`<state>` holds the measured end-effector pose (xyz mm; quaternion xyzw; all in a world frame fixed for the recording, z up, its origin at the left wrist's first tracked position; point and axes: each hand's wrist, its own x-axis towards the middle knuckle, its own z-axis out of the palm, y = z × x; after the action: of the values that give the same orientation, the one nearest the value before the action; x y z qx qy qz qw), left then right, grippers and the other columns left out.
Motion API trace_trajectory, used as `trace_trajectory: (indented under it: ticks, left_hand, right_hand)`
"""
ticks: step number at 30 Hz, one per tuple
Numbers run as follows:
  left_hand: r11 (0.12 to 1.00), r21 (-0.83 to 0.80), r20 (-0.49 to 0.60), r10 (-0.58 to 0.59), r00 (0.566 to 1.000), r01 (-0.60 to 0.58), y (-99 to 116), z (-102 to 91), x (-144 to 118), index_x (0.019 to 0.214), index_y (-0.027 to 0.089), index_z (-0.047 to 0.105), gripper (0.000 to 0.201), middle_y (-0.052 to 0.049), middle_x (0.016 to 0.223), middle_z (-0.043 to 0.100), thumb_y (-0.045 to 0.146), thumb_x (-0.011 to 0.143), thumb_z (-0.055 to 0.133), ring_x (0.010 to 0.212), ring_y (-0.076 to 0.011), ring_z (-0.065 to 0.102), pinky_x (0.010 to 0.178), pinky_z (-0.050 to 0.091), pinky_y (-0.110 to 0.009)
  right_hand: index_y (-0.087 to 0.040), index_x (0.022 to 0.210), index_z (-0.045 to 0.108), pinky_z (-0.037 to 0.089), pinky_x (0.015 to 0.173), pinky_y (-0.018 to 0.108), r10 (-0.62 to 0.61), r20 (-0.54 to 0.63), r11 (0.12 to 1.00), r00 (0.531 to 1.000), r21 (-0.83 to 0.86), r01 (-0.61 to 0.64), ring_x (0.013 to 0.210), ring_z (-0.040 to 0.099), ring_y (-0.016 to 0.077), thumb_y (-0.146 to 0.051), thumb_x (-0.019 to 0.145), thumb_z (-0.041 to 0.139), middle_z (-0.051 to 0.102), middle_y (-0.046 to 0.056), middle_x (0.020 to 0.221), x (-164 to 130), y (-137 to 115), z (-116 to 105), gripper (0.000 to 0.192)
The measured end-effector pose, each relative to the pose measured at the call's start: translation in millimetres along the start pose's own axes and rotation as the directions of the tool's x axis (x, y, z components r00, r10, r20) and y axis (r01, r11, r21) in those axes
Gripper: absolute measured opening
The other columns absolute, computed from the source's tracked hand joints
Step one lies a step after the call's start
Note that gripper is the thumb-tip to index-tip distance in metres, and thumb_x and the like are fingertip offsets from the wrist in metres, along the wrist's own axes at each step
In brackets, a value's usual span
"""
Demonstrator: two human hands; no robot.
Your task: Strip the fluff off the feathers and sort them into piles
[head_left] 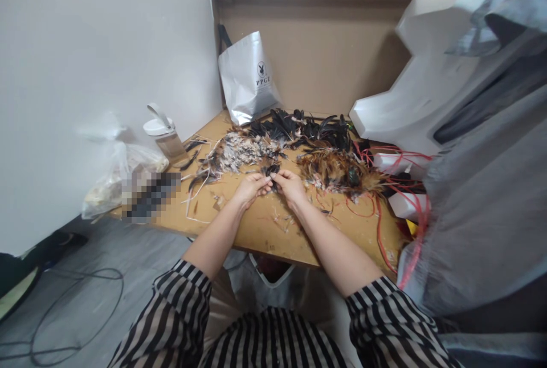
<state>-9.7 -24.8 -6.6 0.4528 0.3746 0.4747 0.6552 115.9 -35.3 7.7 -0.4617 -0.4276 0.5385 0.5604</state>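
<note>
Many feathers (pixel 299 146) litter wooden table (pixel 256 231); white wall (pixel 85 60).

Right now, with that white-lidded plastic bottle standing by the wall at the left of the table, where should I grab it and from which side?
Probably round the clear body of the bottle, below the white cap, coming from its right, the feather side. It stands upright, the wall is close on its left, a plastic bag crowds its front-left, and the raised flip lid looks too loose to lift by. Both hands, left hand and right hand, are pinching a dark feather.
</note>
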Motion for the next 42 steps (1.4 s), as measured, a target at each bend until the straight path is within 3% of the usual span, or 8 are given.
trace_trajectory:
  ticks: [6,12,20,22,25,28,31,42]
  left_hand:
    - [0.986,-0.154,-0.109,0.045,0.993,-0.061,5,-3.7,2,0.067,0.01,0.059,0.019,-0.002,0.057,0.059,0.026,0.06,0.067,0.045,-0.0037,0.049,0.041,0.036,-0.013]
    - [0.96,-0.263,-0.163,0.049,0.985,-0.091,6,-6.9,4,0.07,0.01,0.058,0.016,-0.002,0.065,0.061,0.02,0.06,0.067,0.049,-0.0032,0.05,0.042,0.035,-0.012]
    - [0.96,-0.267,-0.148,0.049,0.988,-0.088,5,-6.2,4,0.07,0.01,0.058,0.017,-0.003,0.065,0.062,0.021,0.061,0.067,0.048,-0.0038,0.051,0.041,0.036,-0.013]
    - [0.958,-0.274,-0.155,0.04,0.987,-0.082,5,-6.2,4,0.07,0.01,0.058,0.016,-0.002,0.065,0.061,0.02,0.061,0.067,0.048,-0.0038,0.051,0.041,0.035,-0.013]
    - [0.955,-0.287,-0.153,0.035,0.988,-0.078,4,-6.8,5,0.071,0.01,0.058,0.016,-0.002,0.065,0.061,0.019,0.061,0.067,0.048,-0.0038,0.051,0.04,0.036,-0.013]
    - [0.953,-0.293,-0.138,0.039,0.99,-0.078,4,-7.3,5,0.072,0.01,0.059,0.016,-0.002,0.066,0.061,0.019,0.061,0.066,0.048,-0.0037,0.052,0.041,0.037,-0.012]
    - [0.953,-0.296,-0.136,0.032,0.99,-0.072,4,-6.8,5,0.072,0.01,0.059,0.015,-0.002,0.066,0.062,0.018,0.062,0.066,0.048,-0.0033,0.052,0.041,0.037,-0.012]
    - [0.971,-0.238,-0.066,-0.032,0.997,0.015,4,-2.9,2,0.075,0.008,0.06,0.014,-0.007,0.071,0.065,0.017,0.065,0.064,0.055,-0.0068,0.058,0.043,0.041,-0.012]
  right_hand:
    - [-0.015,0.064,0.061,0.033,0.048,0.02,-0.146,0.009,0.96,0.989,-0.242,0.144,0.046,0.042,0.0071,-0.035,0.056,0.062,0.056,-0.002,0.053,11,-1,-20,0.022]
    - [-0.016,0.057,0.063,0.028,0.046,0.021,-0.206,0.165,0.69,0.965,-0.675,0.263,0.045,0.042,0.009,-0.033,0.059,0.059,0.054,-0.002,0.048,14,2,-37,0.018]
    - [-0.02,0.058,0.063,0.027,0.049,0.022,-0.194,0.152,0.381,0.969,-0.899,0.217,0.051,0.047,0.0119,-0.029,0.059,0.059,0.057,0.002,0.054,0,1,-19,0.01]
    - [-0.018,0.058,0.063,0.028,0.049,0.022,-0.177,0.142,0.402,0.974,-0.893,0.203,0.052,0.047,0.0113,-0.025,0.059,0.055,0.057,0.002,0.054,3,3,-20,0.01]
    - [-0.016,0.058,0.062,0.029,0.047,0.02,-0.136,0.136,0.565,0.981,-0.803,0.189,0.049,0.047,0.0091,-0.024,0.059,0.053,0.056,0.0,0.052,7,4,-24,0.012]
    - [-0.015,0.061,0.059,0.026,0.039,0.018,-0.008,0.078,0.75,0.997,-0.659,0.058,0.037,0.038,0.0062,-0.026,0.06,0.053,0.051,-0.003,0.044,7,-3,-26,0.013]
    - [-0.014,0.063,0.057,0.021,0.034,0.018,0.121,0.05,0.86,0.991,-0.504,-0.08,0.03,0.03,0.0043,-0.026,0.06,0.054,0.047,-0.005,0.038,5,-10,-25,0.013]
    - [-0.015,0.06,0.05,0.026,0.038,0.018,0.086,0.114,0.991,0.99,-0.111,-0.074,0.039,0.039,0.0054,-0.034,0.054,0.066,0.049,-0.004,0.046,13,-5,-28,0.025]
